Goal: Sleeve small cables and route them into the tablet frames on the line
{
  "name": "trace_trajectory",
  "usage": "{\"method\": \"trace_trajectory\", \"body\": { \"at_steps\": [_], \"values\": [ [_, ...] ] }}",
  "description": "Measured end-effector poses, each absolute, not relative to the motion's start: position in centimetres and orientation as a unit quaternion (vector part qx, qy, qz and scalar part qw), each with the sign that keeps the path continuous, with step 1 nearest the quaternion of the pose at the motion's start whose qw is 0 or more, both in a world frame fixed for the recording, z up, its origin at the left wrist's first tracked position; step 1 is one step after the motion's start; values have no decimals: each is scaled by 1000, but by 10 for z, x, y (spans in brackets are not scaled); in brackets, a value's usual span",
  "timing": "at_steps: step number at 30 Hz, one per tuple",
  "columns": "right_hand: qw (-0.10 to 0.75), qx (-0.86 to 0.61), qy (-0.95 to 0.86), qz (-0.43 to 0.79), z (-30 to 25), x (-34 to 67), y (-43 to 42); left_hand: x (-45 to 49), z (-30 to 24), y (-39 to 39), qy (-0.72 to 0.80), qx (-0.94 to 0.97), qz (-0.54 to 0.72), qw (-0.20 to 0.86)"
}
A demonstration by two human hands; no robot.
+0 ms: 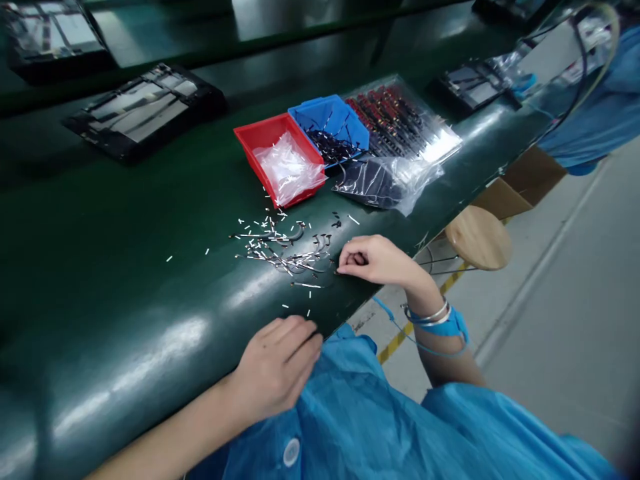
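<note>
My right hand [376, 261] rests on the dark green bench [125, 220] with its fingers curled in a pinch at the edge of a scatter of small wires and white slivers [285, 248]; what it pinches is too small to name. My left hand [277, 367] lies at the bench's near edge, fingers together and bent down over the edge, holding nothing that I can see. A blue wrist strap and a bangle [440, 320] sit on my right wrist. I wear a blue gown [360, 420].
A red bin [250, 137] with a clear bag and a blue bin [345, 117] with dark parts stand behind the scatter. Plastic bags of parts [395, 143] lie to their right. Black framed panels [145, 110] lie farther back. A wooden stool [479, 237] stands beside the bench; another person's blue sleeve [605, 113] is at top right.
</note>
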State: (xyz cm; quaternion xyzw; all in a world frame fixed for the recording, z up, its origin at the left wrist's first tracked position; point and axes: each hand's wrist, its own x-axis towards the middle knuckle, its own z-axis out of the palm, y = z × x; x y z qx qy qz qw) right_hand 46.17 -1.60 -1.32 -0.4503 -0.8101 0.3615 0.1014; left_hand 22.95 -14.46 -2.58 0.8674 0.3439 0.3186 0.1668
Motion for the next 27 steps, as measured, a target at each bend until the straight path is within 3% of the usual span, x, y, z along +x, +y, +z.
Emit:
{"method": "trace_trajectory", "body": {
  "at_steps": [3, 7, 16, 27],
  "values": [
    [216, -495, -804, 250, -24, 462, -2, 242, -35, -123, 261, 935, 240, 20],
    [306, -505, -797, 123, -38, 459, 10, 253, -46, -97, 270, 948, 169, -9],
    [247, -480, -841, 25, -44, 446, 18, 254, -49, -98, 289, 944, 160, -9],
    [323, -540, -772, 88, -39, 436, -76, 253, -51, -106, 292, 927, 233, -29]
  ]
}}
